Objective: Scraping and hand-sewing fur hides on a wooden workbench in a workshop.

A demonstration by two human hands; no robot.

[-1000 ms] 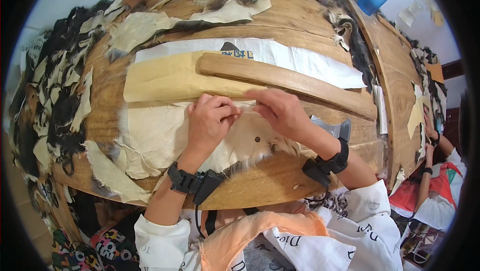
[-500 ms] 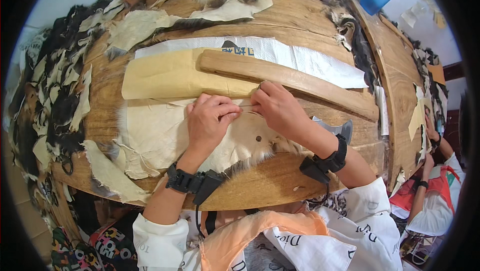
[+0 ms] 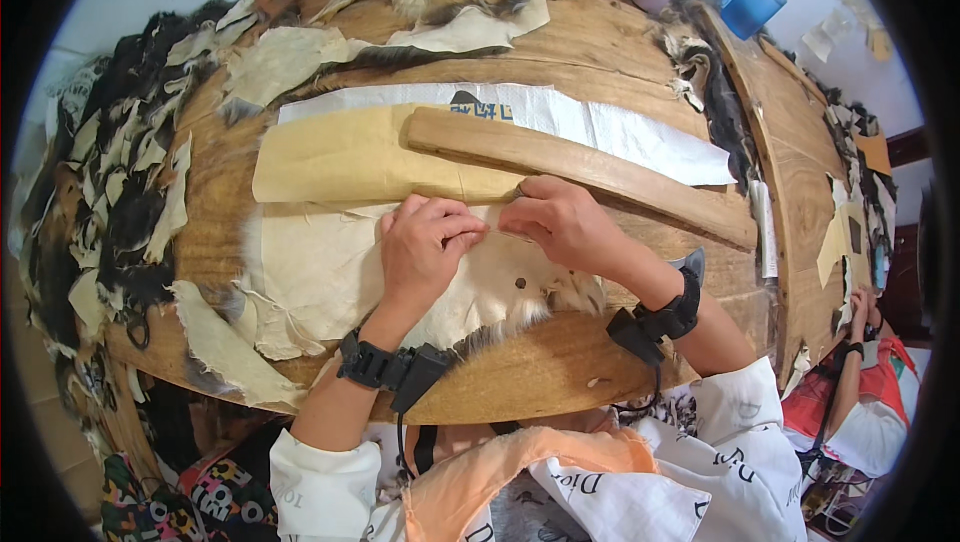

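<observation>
A pale, fur-edged pelt lies skin side up on the wooden table, with a small dark hole near its right end. Near the pelt's upper middle, my left hand is closed in a pinch at the skin. Beside it, almost touching, my right hand is also pinched, wearing a ring. What the fingertips hold is too small to make out. Just above my hands lies a yellow paper pattern, weighed down by a long curved wooden bar. A metal blade shows partly behind my right wrist.
White woven sheeting lies beneath the pattern. Fur scraps heap at the left, with more strips along the back. A raised wooden strip borders the right side. A blue jar stands beyond; another person's hand works at far right.
My right hand has come slightly down, and its fingers have curled closer to the pelt. My left hand keeps its pinch. The whole view has shifted a little.
</observation>
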